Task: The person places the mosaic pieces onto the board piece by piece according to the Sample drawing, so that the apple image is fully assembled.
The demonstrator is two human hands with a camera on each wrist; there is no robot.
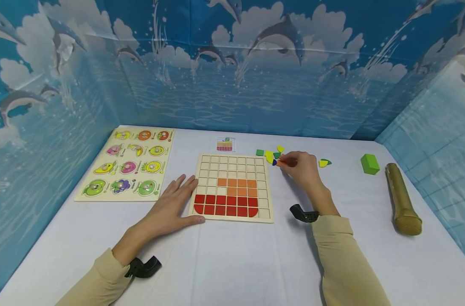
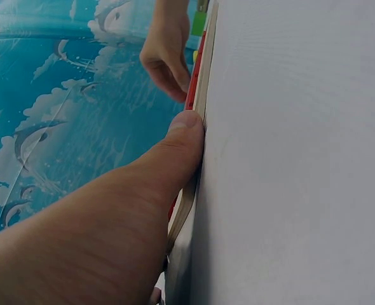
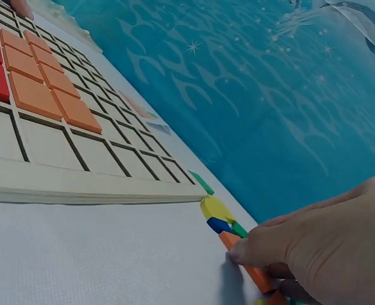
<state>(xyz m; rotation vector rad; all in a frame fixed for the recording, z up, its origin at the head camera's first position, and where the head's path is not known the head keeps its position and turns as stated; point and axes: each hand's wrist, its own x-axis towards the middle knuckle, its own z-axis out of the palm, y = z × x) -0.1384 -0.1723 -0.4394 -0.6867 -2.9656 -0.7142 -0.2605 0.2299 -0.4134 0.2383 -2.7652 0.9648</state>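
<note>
A wooden grid board (image 1: 209,168) lies mid-table, with two rows of red tiles (image 1: 220,210) along its lower part and orange tiles (image 1: 238,183) above them. My left hand (image 1: 175,208) rests at the board's left edge, fingers spread, thumb (image 2: 186,127) against the near corner. Beyond the board's right side, my right hand (image 1: 302,170) pinches an orange tile (image 3: 253,269) between thumb and fingers; the fingers partly hide it. Close to those fingertips are a dark blue piece (image 3: 218,225), a yellow piece (image 3: 217,208) and green tiles (image 1: 260,152).
A small picture card (image 1: 226,145) lies behind the board. To the left is a fruit puzzle board (image 1: 140,163). On the right are a yellow-green piece (image 1: 324,163), a green block (image 1: 370,164) and a gold microphone-shaped object (image 1: 403,199). A dolphin-printed curtain (image 1: 232,97) encloses the table.
</note>
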